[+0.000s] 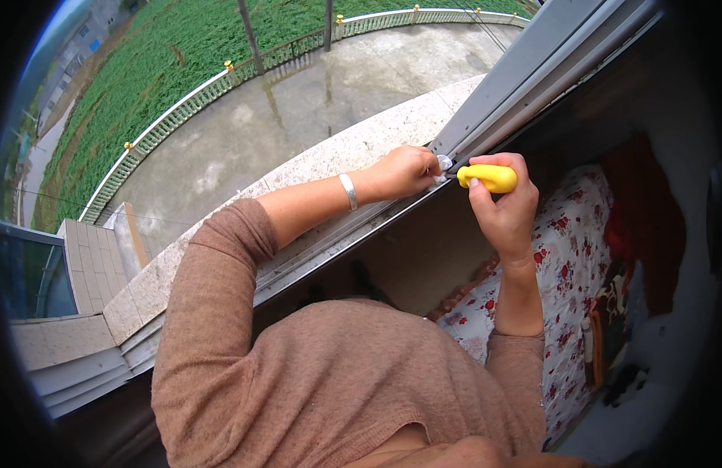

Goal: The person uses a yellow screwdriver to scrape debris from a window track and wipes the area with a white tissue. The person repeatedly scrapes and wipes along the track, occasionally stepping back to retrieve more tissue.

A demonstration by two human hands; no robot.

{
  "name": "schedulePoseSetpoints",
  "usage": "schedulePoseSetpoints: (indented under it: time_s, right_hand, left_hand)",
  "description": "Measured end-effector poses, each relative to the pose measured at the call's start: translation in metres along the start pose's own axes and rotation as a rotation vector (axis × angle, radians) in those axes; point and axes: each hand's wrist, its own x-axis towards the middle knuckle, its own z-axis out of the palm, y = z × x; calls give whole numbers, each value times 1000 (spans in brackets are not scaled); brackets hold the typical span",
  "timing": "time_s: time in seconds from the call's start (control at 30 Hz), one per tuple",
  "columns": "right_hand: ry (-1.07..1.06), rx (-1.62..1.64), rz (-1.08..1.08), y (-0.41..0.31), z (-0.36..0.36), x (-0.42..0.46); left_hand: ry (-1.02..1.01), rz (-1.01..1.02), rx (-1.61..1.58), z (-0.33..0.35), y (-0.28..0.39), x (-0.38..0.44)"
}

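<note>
My right hand (507,202) grips a tool by its rounded yellow handle (489,178). The tool's narrow dark end points left, to the foot of the grey metal window frame (495,76), where it meets the sill track. My left hand (405,171), with a silver bangle at the wrist, reaches across the sill to the same corner. Its fingers are curled against a small white crumpled piece (444,162), perhaps tissue, seemingly pinched in them. The fingertips and the tool's very tip are partly hidden. Dirt marks the metal window track (314,245) below my left forearm.
Outside the track runs a speckled stone ledge (349,137), with a wet concrete yard (232,140) and a white balustrade (180,111) beyond. Indoors, to the right, lies a floral-patterned cloth (565,257) with dark red fabric (647,234) beside it. A glass pane (36,272) stands far left.
</note>
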Motion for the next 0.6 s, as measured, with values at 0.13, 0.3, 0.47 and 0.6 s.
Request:
schedulePoseSetpoints:
  time_s: [0.13,0.3,0.47,0.6]
  right_hand:
    - [-95,-28,35,13,10,14]
    - [-149,-53,19,12,18,18]
    - [-162,51,-37,-2,26,3]
    - [-220,92,-61,-25,39,-4]
  left_hand:
    - [-18,15,48,6,2,8]
    - [-136,28,24,1,-7,17]
    - [-273,1,-48,-17,-6,4]
    - [-329,5,-32,-32,4,-23]
